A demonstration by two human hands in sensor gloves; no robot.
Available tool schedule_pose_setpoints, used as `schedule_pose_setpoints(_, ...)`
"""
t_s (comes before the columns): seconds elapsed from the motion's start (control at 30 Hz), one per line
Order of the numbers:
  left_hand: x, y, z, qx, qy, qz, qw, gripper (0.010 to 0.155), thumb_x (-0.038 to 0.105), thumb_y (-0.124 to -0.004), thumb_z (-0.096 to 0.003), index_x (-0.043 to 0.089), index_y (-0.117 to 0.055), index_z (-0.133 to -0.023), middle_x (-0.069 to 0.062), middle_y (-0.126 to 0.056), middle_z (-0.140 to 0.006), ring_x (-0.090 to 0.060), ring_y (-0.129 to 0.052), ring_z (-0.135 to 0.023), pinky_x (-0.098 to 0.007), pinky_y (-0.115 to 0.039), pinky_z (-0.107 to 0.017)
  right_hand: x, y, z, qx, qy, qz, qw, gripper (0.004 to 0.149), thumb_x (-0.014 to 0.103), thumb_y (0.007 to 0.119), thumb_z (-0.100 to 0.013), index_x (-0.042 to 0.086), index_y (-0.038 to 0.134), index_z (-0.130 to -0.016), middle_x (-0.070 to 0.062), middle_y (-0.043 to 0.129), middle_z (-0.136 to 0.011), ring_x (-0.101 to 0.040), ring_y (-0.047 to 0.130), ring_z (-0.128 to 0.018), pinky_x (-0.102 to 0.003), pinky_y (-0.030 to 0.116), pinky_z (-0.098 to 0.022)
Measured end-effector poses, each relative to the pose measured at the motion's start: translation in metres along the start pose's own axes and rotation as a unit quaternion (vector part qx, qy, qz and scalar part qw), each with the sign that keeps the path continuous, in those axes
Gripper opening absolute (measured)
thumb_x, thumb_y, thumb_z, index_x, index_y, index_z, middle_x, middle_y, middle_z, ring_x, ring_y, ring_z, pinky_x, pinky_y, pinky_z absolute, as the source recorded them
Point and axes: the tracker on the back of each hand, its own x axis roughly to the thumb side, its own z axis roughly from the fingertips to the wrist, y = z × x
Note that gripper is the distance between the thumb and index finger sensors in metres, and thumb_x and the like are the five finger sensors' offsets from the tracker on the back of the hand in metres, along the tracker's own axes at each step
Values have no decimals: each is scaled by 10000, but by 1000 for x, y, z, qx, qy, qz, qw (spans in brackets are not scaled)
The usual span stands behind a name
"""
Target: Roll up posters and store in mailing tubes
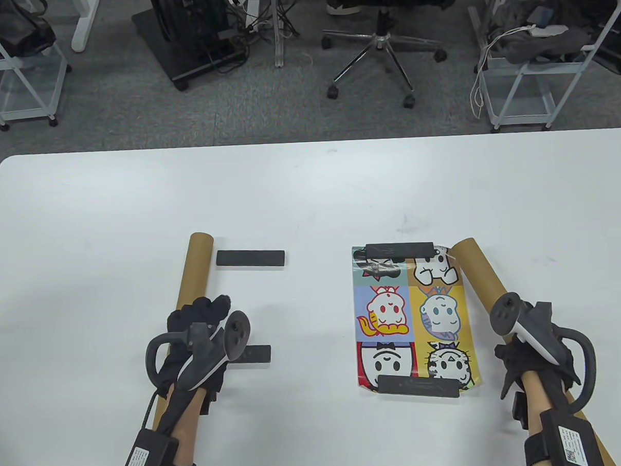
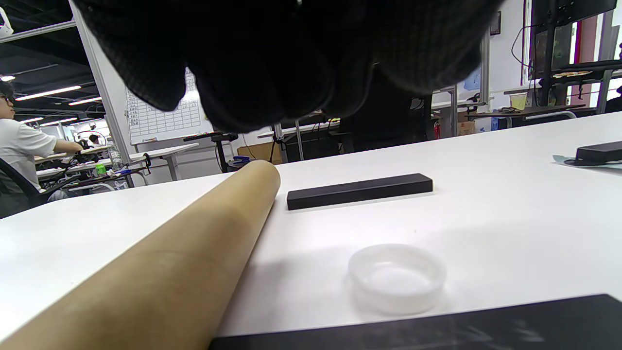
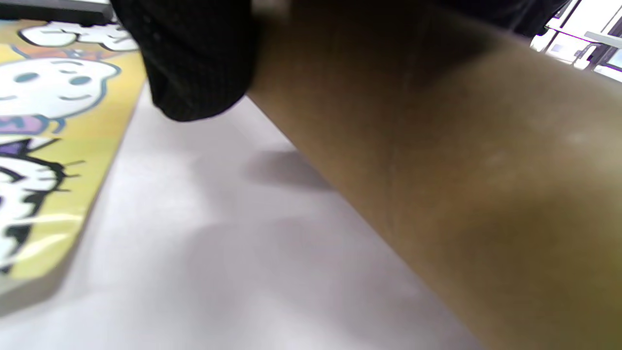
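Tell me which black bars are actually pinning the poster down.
The two bars on the right: one across the poster's far edge, one across its near edge. The other two lie on bare table.

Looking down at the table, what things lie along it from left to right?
Left cardboard tube → loose black bar → cartoon poster, weighted by black bars at its far and near edges → right cardboard tube.

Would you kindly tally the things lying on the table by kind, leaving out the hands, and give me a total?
Cardboard mailing tubes: 2, left tube, right tube
Black bars: 4, at
Posters: 1, the cartoon poster
Clear plastic caps: 1, the end cap
Total: 8
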Motion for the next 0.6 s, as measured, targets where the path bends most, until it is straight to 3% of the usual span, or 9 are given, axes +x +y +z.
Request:
schedule_pose_setpoints(0.43,-1,0,1,-6,0,-3,1000,606,492,-717,-486,261,-716,-1046,-13,-852,-944,-259,-919,-796,-563,-710,-757,-17,22,-16,17,36,7,999,950,358,787,-474,-74,214,-1097,-277,538,-1080,-495,725,-894,-621,713,-642)
schedule_pose_setpoints(0.6,-1,0,0,-7,1,-3,1000,614,493,-715,-486,261,-703,-1054,-15,-846,-953,-263,-915,-804,-565,-707,-759,-17,21,-15,23,48,-5,999,1005,399,737,-485,-113,111,-1081,-322,430,-1125,-566,623,-954,-682,631,-673)
